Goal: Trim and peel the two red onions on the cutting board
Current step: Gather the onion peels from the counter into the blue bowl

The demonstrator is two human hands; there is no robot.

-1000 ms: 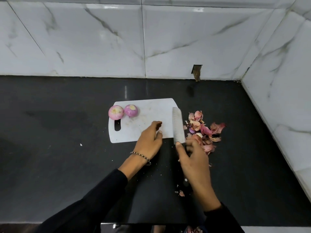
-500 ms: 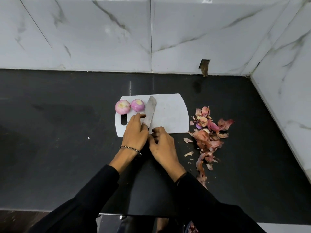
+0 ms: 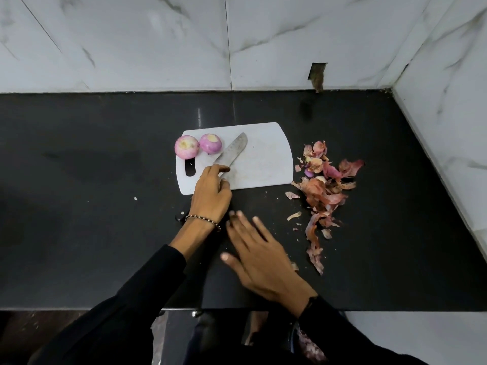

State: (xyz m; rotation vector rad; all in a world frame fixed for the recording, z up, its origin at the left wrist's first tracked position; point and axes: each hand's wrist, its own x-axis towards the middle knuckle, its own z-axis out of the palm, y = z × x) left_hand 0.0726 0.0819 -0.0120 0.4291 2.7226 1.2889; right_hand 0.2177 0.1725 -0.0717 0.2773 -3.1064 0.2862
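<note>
Right hand has come away from the board's near edge, where it sat against the other hand half a second ago, and now hovers at lower centre with fingers spread, motion-blurred, holding nothing. Knife blade has swung to point more toward upper right. Dark counter fills the middle band of the frame, with marble wall tile behind. White cutting board lies at centre. Loose heap of onion skins is off the board to its right, trailing toward lower right. Left hand, beaded bracelet at the wrist, lies at the board's near left corner with fingers curled over the knife where blade meets handle; dark handle end shows beneath the wrist. Blade lies flat on the board, tip just right of the onions. Two red onions sit touching each other at the board's upper left corner, cut ends up, papery skin gone; both look trimmed and peeled, so the task reads as about finished. Risks: the left onion overhangs the board's edge, and a nudge from blade or hand could roll it onto the counter. Left fingertips rest on the steel, so a slide could meet the edge.
</note>
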